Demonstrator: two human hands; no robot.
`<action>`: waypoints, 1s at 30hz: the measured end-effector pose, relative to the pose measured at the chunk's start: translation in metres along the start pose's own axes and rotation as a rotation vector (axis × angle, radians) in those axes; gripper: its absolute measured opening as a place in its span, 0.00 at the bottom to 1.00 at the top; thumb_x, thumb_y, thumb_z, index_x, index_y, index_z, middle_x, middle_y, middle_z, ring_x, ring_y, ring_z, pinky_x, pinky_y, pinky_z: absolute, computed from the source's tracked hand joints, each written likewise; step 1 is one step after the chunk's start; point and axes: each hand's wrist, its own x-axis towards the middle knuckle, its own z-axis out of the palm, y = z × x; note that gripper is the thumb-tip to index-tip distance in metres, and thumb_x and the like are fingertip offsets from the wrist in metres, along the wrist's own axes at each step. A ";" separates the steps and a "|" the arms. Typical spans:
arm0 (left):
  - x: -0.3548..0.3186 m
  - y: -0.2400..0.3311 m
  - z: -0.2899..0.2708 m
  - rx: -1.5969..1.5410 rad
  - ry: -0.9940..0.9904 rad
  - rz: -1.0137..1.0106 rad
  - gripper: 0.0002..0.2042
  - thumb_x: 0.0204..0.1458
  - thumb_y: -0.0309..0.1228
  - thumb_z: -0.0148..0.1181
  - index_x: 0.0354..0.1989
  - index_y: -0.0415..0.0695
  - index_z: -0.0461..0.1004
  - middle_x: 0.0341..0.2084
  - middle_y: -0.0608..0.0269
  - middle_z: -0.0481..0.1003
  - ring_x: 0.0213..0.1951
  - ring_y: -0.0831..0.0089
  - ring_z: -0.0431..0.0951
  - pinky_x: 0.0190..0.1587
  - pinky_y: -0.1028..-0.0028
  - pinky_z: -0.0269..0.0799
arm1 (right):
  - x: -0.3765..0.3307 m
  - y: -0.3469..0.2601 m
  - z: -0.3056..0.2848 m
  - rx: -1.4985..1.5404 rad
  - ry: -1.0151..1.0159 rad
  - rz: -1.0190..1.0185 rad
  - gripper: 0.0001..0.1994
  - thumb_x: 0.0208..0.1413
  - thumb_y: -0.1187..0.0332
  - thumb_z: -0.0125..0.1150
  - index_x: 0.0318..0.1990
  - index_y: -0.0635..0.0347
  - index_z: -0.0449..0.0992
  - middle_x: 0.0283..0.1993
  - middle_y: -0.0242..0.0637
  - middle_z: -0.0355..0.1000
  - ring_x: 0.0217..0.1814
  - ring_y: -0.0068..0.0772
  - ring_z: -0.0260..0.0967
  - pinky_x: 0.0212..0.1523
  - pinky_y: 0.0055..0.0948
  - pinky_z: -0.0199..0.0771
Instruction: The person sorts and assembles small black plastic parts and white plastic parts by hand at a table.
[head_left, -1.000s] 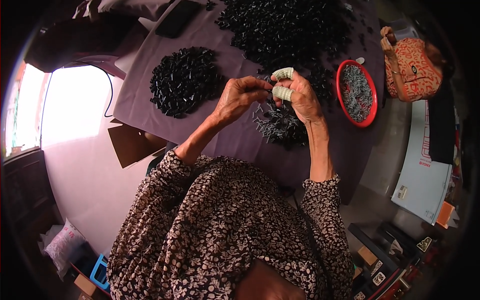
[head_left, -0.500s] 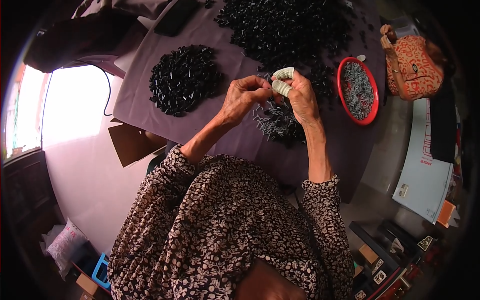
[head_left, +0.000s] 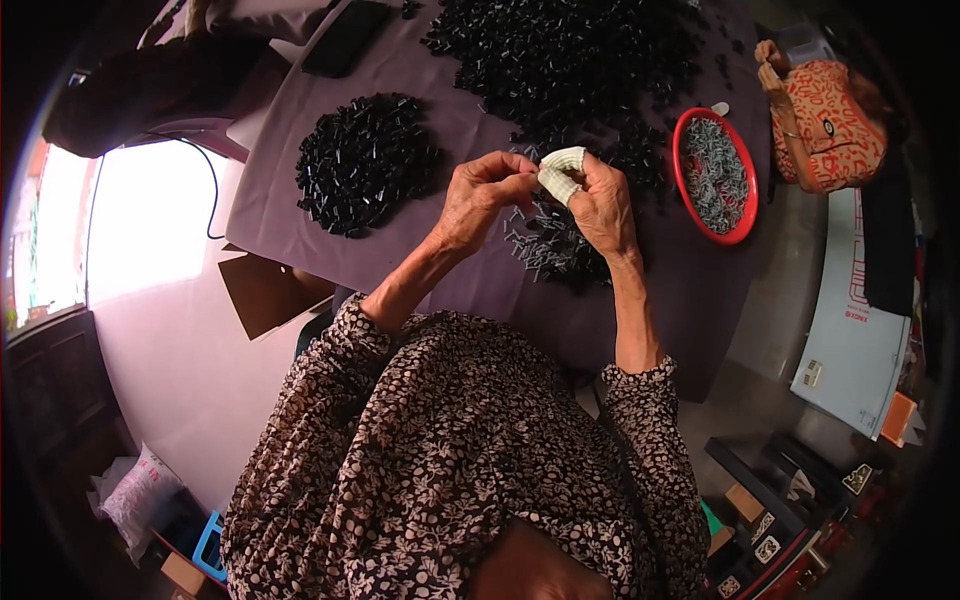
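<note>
My left hand (head_left: 482,203) is closed in a pinch, its thumb and forefinger tips almost meeting the right fingertips. What it grips is too small to make out. Pale ribbed finger covers (head_left: 562,172) sit on the thumb and forefinger of my right hand (head_left: 603,208), which is pinched closed too; anything in it is hidden. Below the hands lies a small heap of grey pin-like pieces (head_left: 548,250) mixed with black ones. A round pile of small black pieces (head_left: 362,165) is to the left, and a far larger black pile (head_left: 570,60) spreads beyond the hands.
At right stands a red oval basin (head_left: 745,228) of grey pieces on the purple tablecloth (head_left: 470,290). Another person (head_left: 828,125) in orange patterned clothing sits past it. A dark flat object (head_left: 345,38) lies far left; an open cardboard box (head_left: 265,295) is beneath the table's left edge.
The right thumb and forefinger have drawn together, and both hands' fingertips are now closer to each other. The whole view has shifted slightly; the piles look the same.
</note>
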 end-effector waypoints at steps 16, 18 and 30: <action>-0.010 -0.005 -0.009 0.319 0.026 -0.051 0.07 0.46 0.20 0.56 0.34 0.33 0.72 0.25 0.59 0.75 0.28 0.76 0.74 0.36 0.77 0.71 | -0.009 0.024 0.017 -0.330 0.058 -0.327 0.06 0.44 0.79 0.53 0.33 0.65 0.70 0.27 0.44 0.71 0.27 0.41 0.70 0.28 0.30 0.69; -0.011 -0.011 -0.010 0.302 0.006 -0.039 0.08 0.44 0.22 0.57 0.33 0.32 0.72 0.25 0.59 0.75 0.28 0.77 0.74 0.34 0.78 0.70 | -0.013 0.026 0.016 -0.326 0.035 -0.301 0.06 0.44 0.79 0.53 0.33 0.65 0.70 0.27 0.45 0.70 0.27 0.42 0.70 0.27 0.31 0.69; -0.009 -0.018 -0.027 0.113 -0.068 -0.143 0.04 0.46 0.22 0.57 0.30 0.38 0.71 0.25 0.62 0.74 0.27 0.76 0.74 0.34 0.77 0.70 | 0.021 0.076 -0.030 -0.517 0.248 -0.259 0.07 0.42 0.74 0.60 0.31 0.64 0.73 0.26 0.45 0.71 0.26 0.44 0.70 0.28 0.32 0.69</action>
